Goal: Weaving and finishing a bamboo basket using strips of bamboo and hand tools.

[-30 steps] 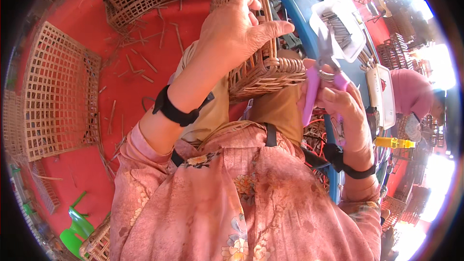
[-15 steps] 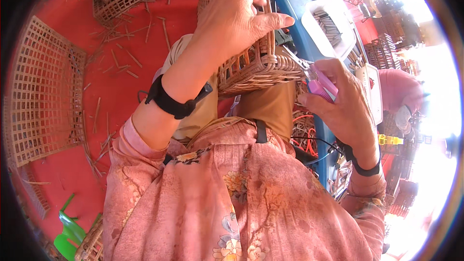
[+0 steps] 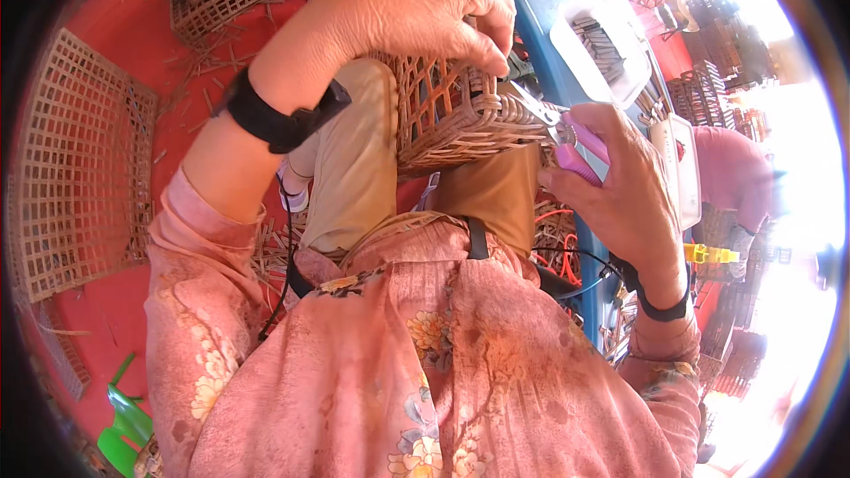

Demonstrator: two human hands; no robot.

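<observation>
A brown woven wicker basket (image 3: pixel 474 128) rests tilted across my knees, its corner toward me. My left hand (image 3: pixel 434 18) is bent over the basket's upper part, with fingers and thumb curled downward. What lies between those fingers is hidden. My right hand (image 3: pixel 624 173) grips small shears (image 3: pixel 577 150) with pink-purple handles. Their silver blades point up and left, close beside the basket's corner.
A blue bench (image 3: pixel 540 26) runs along the right, bearing a white tray (image 3: pixel 580 22) of short dark pieces. Lattice panels (image 3: pixel 84 168) and cane scraps lie on the red floor (image 3: pixel 204 53). A green plastic object (image 3: pixel 124 429) stands lower left. Another person's pink sleeve (image 3: pixel 730 164) shows at right.
My left hand has turned over and curled its fingers downward, and its forearm has swung out to the left. The right hand and shears have shifted slightly left.
</observation>
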